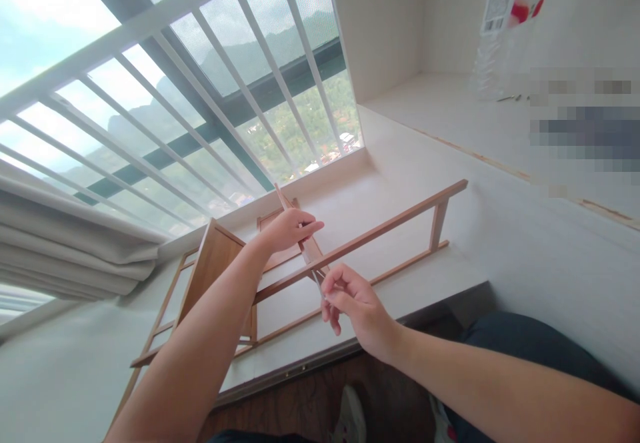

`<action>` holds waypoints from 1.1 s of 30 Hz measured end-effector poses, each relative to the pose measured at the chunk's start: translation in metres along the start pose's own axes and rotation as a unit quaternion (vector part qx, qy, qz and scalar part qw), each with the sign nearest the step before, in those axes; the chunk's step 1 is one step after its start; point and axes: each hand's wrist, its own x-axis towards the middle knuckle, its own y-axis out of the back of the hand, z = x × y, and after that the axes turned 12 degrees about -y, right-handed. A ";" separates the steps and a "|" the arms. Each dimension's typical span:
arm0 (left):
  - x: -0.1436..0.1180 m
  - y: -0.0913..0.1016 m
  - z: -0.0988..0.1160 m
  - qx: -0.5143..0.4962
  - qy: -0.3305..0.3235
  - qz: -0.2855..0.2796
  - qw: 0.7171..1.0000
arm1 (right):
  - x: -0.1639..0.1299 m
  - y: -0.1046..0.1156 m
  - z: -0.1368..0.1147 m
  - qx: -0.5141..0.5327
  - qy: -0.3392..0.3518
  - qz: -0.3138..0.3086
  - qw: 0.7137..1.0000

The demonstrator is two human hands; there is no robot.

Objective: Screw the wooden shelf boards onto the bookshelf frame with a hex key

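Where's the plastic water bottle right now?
In the head view the water bottle stands at the upper right on the white shelf, well beyond the wooden frame that both hands are working on.

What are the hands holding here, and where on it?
Both grip one thin wooden slat over the wooden frame: the left hand around its middle, the right hand pinching its lower end.

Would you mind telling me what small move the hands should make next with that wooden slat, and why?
Probably lower the slat onto the frame's rail. The left hand holds the slat tilted above the frame on the sill, and the right hand pinches its near end, which sits just over the rail, not yet seated.
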 end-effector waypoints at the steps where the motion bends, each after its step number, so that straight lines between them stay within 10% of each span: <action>1: 0.000 0.000 0.000 0.002 0.001 -0.001 1.000 | 0.000 0.000 0.000 0.014 -0.006 -0.001 1.000; 23: 0.003 0.000 0.006 0.007 -0.006 -0.001 1.000 | 0.000 0.000 0.002 0.230 -0.144 -0.094 0.958; 33: 0.000 0.001 0.003 -0.006 -0.011 0.003 1.000 | 0.007 0.013 -0.021 -0.217 0.011 0.052 0.975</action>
